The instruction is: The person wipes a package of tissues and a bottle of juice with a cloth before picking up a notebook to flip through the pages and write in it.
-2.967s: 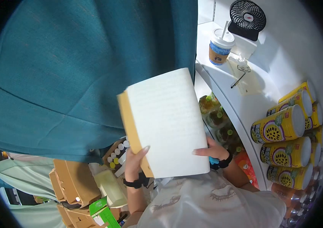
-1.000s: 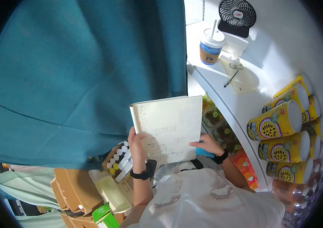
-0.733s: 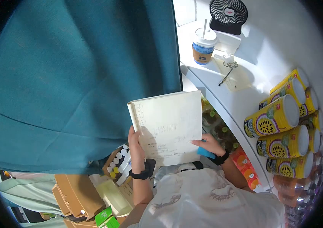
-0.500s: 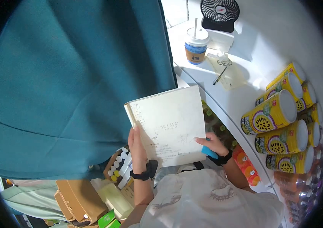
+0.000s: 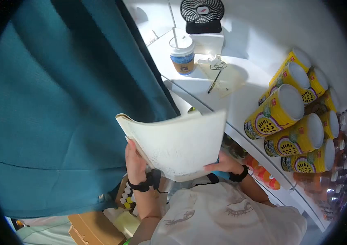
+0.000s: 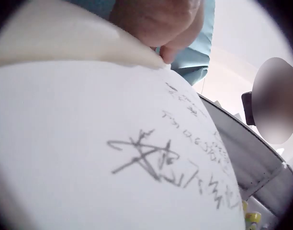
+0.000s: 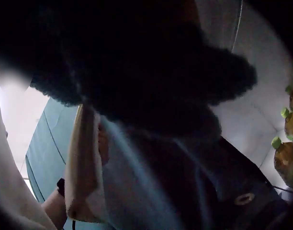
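Note:
Both my hands hold a notebook (image 5: 177,143) in front of my chest in the head view, its page bowed and tilted. My left hand (image 5: 136,163) grips its left edge near the thick spine. The right hand (image 5: 224,163) pinches the lower right edge, thumb on the page, with a blue thing (image 5: 221,174) just below it. Black bands circle both wrists. In the left wrist view, dark handwriting covers part of the white page (image 6: 65,143), and fingers touch its upper edge. The right wrist view is mostly dark; the notebook's edge (image 7: 84,163) shows with fingertips against it.
A teal curtain (image 5: 59,102) hangs at left. On the white shelf (image 5: 189,87) stand a lidded cup (image 5: 181,57), a black fan (image 5: 203,16), a pen (image 5: 214,81) on paper and several yellow cans (image 5: 290,139). Bottles sit below; a cardboard box (image 5: 93,228) is at lower left.
The page was blank 3 s ago, then a page with handwriting lay flat; now the page bows and tilts away. The head view has turned right, so shelf things appear further left.

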`<control>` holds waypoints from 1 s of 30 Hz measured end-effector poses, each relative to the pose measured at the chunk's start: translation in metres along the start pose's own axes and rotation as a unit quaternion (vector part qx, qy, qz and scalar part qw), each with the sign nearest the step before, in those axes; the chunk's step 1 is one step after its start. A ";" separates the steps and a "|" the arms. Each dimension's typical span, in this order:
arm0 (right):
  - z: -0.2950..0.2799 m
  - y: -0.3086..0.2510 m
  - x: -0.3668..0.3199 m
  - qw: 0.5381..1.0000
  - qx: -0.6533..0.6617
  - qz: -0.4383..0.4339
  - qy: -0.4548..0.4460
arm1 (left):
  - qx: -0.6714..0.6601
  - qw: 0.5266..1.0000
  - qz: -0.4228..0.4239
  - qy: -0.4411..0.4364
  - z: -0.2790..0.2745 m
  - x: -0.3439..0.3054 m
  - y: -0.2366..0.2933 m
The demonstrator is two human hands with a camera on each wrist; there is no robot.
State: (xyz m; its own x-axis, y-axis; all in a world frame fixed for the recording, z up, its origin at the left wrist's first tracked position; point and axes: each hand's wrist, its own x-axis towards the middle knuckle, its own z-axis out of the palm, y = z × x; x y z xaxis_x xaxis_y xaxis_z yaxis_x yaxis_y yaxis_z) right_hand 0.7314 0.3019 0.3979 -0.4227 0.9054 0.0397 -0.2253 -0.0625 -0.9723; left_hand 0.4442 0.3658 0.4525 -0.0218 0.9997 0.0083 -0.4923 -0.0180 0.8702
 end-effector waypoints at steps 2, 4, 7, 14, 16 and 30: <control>-0.002 -0.010 -0.004 0.998 -0.027 0.000 -0.053 | -0.006 0.997 -0.017 -0.072 -0.005 0.008 -0.003; -0.002 -0.017 -0.009 0.993 -0.087 -0.022 -0.082 | 0.013 0.995 -0.043 -0.092 0.009 0.016 -0.003; 0.002 0.001 -0.024 0.993 -0.113 -0.035 -0.024 | 0.074 0.991 -0.086 -0.076 0.042 0.035 0.000; 0.005 0.010 -0.046 0.975 -0.158 -0.033 0.152 | 0.339 0.926 -0.047 -0.158 0.083 0.080 -0.027; 0.005 0.003 -0.059 0.964 -0.208 -0.018 0.162 | 0.373 0.908 0.047 -0.184 0.084 0.097 -0.040; 0.006 0.005 -0.083 0.951 -0.263 0.021 0.164 | 0.614 0.655 0.188 -0.399 0.188 0.162 -0.091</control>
State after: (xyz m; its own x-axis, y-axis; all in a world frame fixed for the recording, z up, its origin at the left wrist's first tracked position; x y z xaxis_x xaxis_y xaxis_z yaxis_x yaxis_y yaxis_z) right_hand 0.7603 0.2237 0.3913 -0.1060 0.9943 0.0088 0.2916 0.0395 -0.9557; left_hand 0.6493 0.5326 0.4668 0.7621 0.6262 0.1649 0.4980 -0.7295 0.4688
